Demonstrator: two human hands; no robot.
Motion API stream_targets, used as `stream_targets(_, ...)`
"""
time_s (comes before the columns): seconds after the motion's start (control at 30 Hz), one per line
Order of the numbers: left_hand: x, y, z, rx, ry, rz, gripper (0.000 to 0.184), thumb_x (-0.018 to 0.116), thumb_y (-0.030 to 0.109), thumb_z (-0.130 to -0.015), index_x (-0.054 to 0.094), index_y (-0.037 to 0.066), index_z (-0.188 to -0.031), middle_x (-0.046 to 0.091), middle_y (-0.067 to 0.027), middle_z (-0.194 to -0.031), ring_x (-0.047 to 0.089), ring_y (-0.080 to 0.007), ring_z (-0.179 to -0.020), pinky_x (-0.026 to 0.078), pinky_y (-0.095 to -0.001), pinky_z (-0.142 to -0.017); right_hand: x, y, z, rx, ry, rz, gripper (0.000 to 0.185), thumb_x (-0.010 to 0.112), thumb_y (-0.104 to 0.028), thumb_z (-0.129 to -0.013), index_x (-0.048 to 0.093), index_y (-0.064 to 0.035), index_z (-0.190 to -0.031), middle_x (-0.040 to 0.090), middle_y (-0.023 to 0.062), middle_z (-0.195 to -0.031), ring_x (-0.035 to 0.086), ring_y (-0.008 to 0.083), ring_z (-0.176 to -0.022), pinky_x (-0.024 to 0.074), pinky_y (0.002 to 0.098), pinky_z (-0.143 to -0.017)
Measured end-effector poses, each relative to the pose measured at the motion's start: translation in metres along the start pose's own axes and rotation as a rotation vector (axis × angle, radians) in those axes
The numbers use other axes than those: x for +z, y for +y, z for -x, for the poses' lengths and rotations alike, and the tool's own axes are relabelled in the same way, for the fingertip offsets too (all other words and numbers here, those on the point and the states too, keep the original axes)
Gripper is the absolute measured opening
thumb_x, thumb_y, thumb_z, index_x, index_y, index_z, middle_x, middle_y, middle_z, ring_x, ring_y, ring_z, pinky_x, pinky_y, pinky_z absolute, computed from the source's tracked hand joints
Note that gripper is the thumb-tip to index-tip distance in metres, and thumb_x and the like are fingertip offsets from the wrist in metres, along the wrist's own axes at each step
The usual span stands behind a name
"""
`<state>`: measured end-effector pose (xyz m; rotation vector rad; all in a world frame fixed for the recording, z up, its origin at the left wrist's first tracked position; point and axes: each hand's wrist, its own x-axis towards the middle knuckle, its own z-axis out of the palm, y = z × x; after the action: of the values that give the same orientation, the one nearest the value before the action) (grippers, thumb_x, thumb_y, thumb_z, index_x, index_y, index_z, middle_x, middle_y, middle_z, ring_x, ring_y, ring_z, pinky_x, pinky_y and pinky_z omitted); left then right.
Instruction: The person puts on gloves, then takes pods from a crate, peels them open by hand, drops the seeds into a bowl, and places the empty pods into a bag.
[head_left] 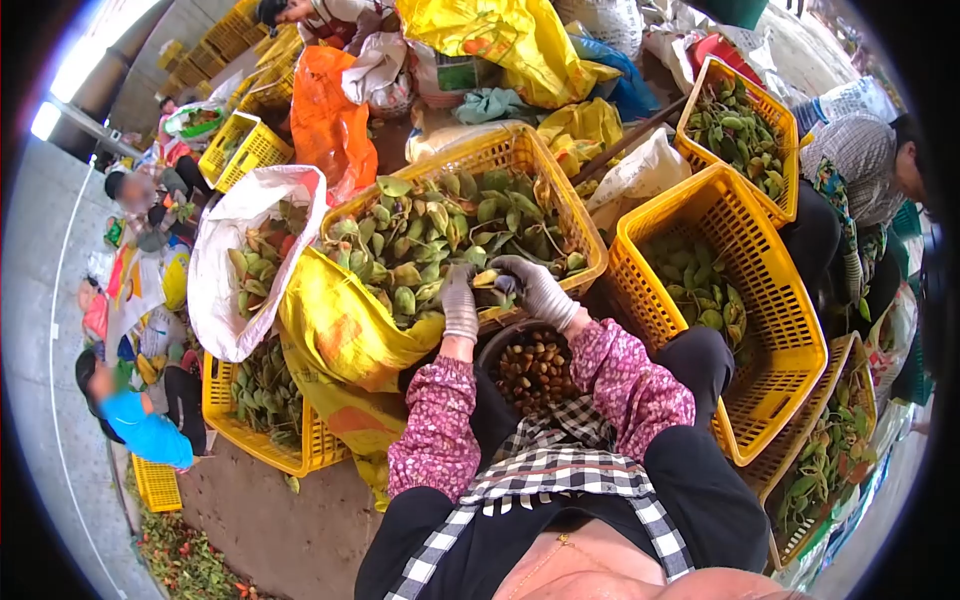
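Observation:
Both hands wear grey gloves and meet over the near edge of a yellow crate (590,245) heaped with green pods (400,225). My left hand (459,302) is closed, its fingertips at a small yellowish piece (485,278); whether it grips anything is hidden. Fingers curled, my right hand (535,290) holds that yellowish piece from the other side, with something dark beside it. Just below the hands, between the knees, a dark bucket (492,352) contains many brown nuts (535,370).
At the right is a deep yellow crate (765,400) with pods low inside. A white sack (212,290) and a yellow sack (350,330) lie left of the main crate. Another person (865,165) sits at the right; several people are farther left.

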<state>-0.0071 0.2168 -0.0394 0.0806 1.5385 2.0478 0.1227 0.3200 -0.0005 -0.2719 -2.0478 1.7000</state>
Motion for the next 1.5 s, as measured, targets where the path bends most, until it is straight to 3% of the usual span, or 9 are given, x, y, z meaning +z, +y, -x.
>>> stream_targets(0.2, 0.013, -0.013, 0.047, -0.001, -0.034, 0.026, 0.033, 0.048, 0.032, -0.096, 0.060, 0.001, -0.094, 0.057, -0.0019, -0.085, 0.051, -0.0121, -0.076, 0.044, -0.0260, -0.070, 0.022, -0.016, 0.046, 0.000, 0.020, 0.261, 0.030, 0.053, -0.016, -0.094, 0.051, -0.0005, -0.120, 0.064, 0.0209, -0.090, 0.063, 0.0243, -0.081, 0.0487, 0.0338, -0.074)
stream_targets(0.3, 0.013, -0.019, 0.069, 0.583, -0.181, -0.329, 0.031, 0.046, 0.029, -0.098, 0.058, 0.001, -0.092, 0.053, -0.0010, -0.082, 0.047, -0.0101, -0.077, 0.041, -0.0244, -0.070, 0.027, -0.012, 0.054, 0.043, 0.291, 0.038, 0.026, 0.047, -0.019, -0.097, 0.059, 0.0020, -0.106, 0.064, 0.0180, -0.084, 0.060, 0.0207, -0.076, 0.0474, 0.0325, -0.071)
stream_targets(0.43, 0.031, -0.005, 0.088, 0.305, -0.175, -0.269, 0.027, 0.045, 0.023, -0.098, 0.059, 0.001, -0.098, 0.059, -0.0014, -0.086, 0.050, -0.0096, -0.074, 0.043, -0.0248, -0.068, 0.024, -0.004, 0.060, 0.108, 0.311, -0.096, 0.020, 0.051, -0.013, -0.094, 0.059, 0.0010, -0.106, 0.066, 0.0114, -0.086, 0.058, 0.0166, -0.077, 0.0481, 0.0307, -0.072)
stream_targets(0.5, 0.038, 0.004, 0.099, 0.232, -0.177, -0.262, 0.026, 0.045, 0.022, -0.098, 0.059, 0.000, -0.099, 0.061, -0.0017, -0.085, 0.051, -0.0090, -0.071, 0.043, -0.0237, -0.064, 0.017, -0.002, 0.064, 0.091, 0.205, 0.178, 0.019, 0.054, -0.013, -0.090, 0.057, 0.0009, -0.103, 0.065, 0.0203, -0.086, 0.062, 0.0324, -0.079, 0.0488, 0.0391, -0.069)
stream_targets(0.6, 0.042, -0.015, 0.103, 0.604, -0.051, -0.543, 0.023, 0.046, 0.021, -0.098, 0.058, 0.001, -0.096, 0.061, -0.0018, -0.081, 0.050, -0.0071, -0.061, 0.041, -0.0216, -0.055, 0.016, 0.015, 0.068, 0.174, 0.173, 0.293, 0.024, 0.059, -0.014, -0.083, 0.055, -0.0004, -0.102, 0.064, 0.0257, -0.086, 0.060, 0.0443, -0.084, 0.0485, 0.0471, -0.070)
stream_targets(0.8, 0.039, -0.039, 0.103, 0.369, -0.134, -0.380, 0.021, 0.044, 0.016, -0.097, 0.055, 0.001, -0.086, 0.058, -0.0029, -0.075, 0.050, -0.0100, -0.058, 0.042, -0.0246, -0.056, 0.016, 0.024, 0.080, 0.250, 0.233, 0.297, 0.025, 0.060, -0.014, -0.082, 0.057, -0.0014, -0.103, 0.063, 0.0271, -0.091, 0.059, 0.0445, -0.091, 0.0494, 0.0442, -0.074)
stream_targets(0.97, 0.028, -0.030, 0.094, 0.269, -0.348, -0.168, 0.021, 0.043, 0.012, -0.096, 0.053, 0.002, -0.081, 0.054, -0.0029, -0.073, 0.051, -0.0135, -0.069, 0.046, -0.0287, -0.071, -0.015, -0.004, 0.102, 0.244, 0.020, 0.011, 0.040, 0.055, -0.003, -0.082, 0.052, 0.0032, -0.122, 0.064, 0.0176, -0.109, 0.061, 0.0251, -0.102, 0.0454, 0.0321, -0.091)
stream_targets(1.23, 0.022, 0.000, 0.118, -0.003, -0.462, 0.011, 0.020, 0.048, 0.016, -0.096, 0.050, 0.002, -0.082, 0.052, -0.0026, -0.077, 0.053, -0.0142, -0.074, 0.050, -0.0302, -0.077, -0.020, -0.011, 0.092, 0.476, 0.056, -1.415, 0.037, 0.052, -0.040, -0.094, 0.054, -0.0107, -0.116, 0.059, 0.0032, -0.085, 0.056, 0.0100, -0.069, 0.0460, 0.0243, -0.056)
stream_targets(1.5, 0.035, -0.006, 0.133, 0.293, -0.362, -0.203, 0.033, 0.060, 0.009, -0.090, 0.055, -0.004, -0.120, 0.062, -0.0058, -0.105, 0.057, -0.0113, -0.090, 0.046, -0.0247, -0.083, -0.004, -0.027, 0.083, 0.278, 0.436, -0.610, 0.027, 0.066, -0.029, -0.086, 0.057, -0.0037, -0.092, 0.057, -0.0005, -0.083, 0.051, 0.0072, -0.069, 0.0426, 0.0211, -0.062)
